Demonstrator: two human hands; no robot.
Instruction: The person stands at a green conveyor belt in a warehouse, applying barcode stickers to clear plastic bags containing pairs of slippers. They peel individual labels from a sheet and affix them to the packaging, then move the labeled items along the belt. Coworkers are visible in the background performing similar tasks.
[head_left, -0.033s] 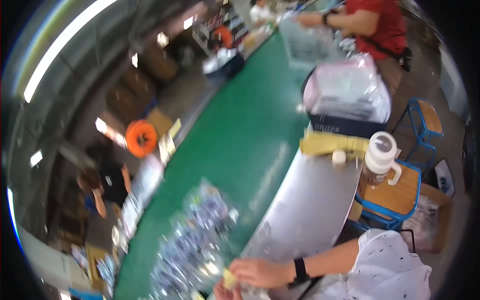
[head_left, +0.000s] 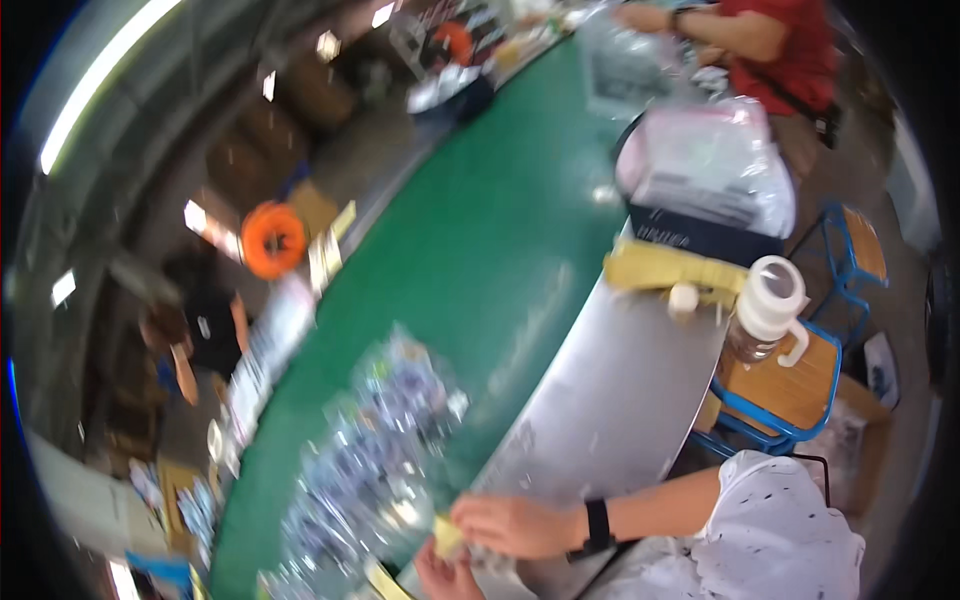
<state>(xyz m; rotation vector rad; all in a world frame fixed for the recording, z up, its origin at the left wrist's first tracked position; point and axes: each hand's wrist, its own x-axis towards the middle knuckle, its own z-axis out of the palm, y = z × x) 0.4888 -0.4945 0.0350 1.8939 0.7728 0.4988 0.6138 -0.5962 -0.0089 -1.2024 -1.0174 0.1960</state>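
Observation:
My right hand [head_left: 515, 525], a black band on its wrist, reaches in from the right at the lower edge of the picture. Just under it, my left hand [head_left: 445, 575] comes up from the bottom edge. Both hands meet on a small yellow piece [head_left: 447, 537], pinched between their fingers; the blur hides its exact shape. Right beside them, a heap of clear plastic bags [head_left: 370, 460] with small parts lies on the green belt [head_left: 470, 250]. The hands sit where the belt borders the grey metal tabletop [head_left: 620, 390].
A person in a red shirt [head_left: 790, 50] works at the far end. A bagged pink bundle [head_left: 710, 170] lies on a dark box. A white-capped bottle [head_left: 765, 310] stands on a blue-framed wooden stool [head_left: 790, 390]. An orange reel [head_left: 273, 240] and a person in black [head_left: 205, 325] are left.

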